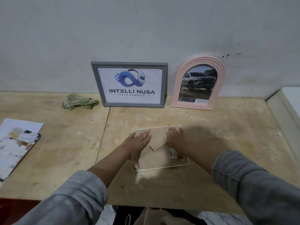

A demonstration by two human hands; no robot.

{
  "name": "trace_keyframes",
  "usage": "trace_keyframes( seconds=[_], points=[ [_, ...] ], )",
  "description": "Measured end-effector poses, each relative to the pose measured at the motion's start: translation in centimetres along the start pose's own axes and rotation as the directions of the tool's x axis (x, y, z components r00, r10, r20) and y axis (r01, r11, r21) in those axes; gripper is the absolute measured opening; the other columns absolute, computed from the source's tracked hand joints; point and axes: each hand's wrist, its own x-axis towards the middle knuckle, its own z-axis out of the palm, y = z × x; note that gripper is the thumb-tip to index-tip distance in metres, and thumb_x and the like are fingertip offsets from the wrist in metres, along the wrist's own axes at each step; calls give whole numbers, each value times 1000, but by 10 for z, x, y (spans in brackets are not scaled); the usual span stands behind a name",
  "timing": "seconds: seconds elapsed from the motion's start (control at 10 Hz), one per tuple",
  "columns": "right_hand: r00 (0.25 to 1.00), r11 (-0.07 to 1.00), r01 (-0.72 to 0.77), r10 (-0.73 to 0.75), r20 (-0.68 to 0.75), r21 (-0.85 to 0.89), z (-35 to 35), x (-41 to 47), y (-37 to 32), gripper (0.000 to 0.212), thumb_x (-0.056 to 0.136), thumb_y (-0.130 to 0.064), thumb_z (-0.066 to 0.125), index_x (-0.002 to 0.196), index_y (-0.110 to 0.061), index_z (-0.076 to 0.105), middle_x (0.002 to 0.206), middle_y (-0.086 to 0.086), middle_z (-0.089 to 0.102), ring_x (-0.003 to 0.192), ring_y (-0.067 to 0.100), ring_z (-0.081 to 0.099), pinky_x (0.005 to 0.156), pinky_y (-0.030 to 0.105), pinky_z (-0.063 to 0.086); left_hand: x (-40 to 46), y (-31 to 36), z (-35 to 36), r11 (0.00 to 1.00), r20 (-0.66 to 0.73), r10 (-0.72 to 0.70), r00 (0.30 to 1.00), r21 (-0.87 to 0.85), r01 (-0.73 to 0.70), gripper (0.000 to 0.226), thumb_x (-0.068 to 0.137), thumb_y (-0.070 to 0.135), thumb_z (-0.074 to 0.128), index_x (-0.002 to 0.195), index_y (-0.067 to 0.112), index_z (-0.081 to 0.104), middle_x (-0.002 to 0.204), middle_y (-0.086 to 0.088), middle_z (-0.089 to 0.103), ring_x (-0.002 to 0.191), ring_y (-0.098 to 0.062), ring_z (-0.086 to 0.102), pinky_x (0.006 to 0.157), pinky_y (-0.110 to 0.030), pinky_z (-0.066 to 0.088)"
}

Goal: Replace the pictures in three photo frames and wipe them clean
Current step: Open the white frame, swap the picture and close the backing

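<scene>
Scuffed plywood makes up the tabletop (65,143), pale and streaked with white smears, set against a dull grey wall (146,30). Near the middle lies a white frame (159,168) with rounded corners, face down, its tan fibreboard backing (159,157) upward with a folded stand flap and a small barcode sticker (172,153). The left hand (138,143) rests flat on the backing's left side, fingers straight and together, thumb down at the near edge. The right hand (176,140) presses the right side, fingers straight and close, thumb reaching the near right corner. Farther back, a grey rectangular frame (129,84) holding a logo print leans on the wall, and just right of it a ribbed pink arched frame (198,83) shows a car picture. A crumpled olive cloth (79,102) sits left of the grey frame; glossy printed sheets (16,143) lie at the far left edge.
</scene>
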Motion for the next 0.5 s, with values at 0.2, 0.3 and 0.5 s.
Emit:
trace_keyframes(
  seconds=[0.2, 0.3, 0.5],
  points=[
    [935, 937, -242, 294, -196, 251, 39, -24, -9, 73, 69, -16, 75, 133, -3, 42, 134, 21, 47, 121, 35, 48, 92, 44, 45, -31, 6, 26, 875, -45, -265, 963, -431, 221, 130, 63, 31, 84, 151, 13, -11, 156, -12, -27, 144, -37, 16, 112, -44, 26],
    [930, 796, -245, 354, -98, 553, 62, -47, -9, 80, 76, -16, 68, 143, -7, 26, 148, 17, 25, 133, 36, 31, 105, 41, 37, -44, 18, 40, 624, -72, -376, 924, -757, 195, 96, 59, 21, 80, 136, 5, 25, 151, -24, 18, 124, -33, 46, 79, -26, 44],
    [903, 427, -89, 417, -108, 900, 67, -70, -12, 94, 53, -32, 71, 140, -18, 38, 136, 8, 46, 127, 27, 42, 103, 40, 42, -42, 40, 37, 60, 34, -712, 701, -992, 109, 32, 68, 22, 72, 96, 14, 58, 94, 1, 67, 86, -19, 64, 76, -33, 54]
  ],
)
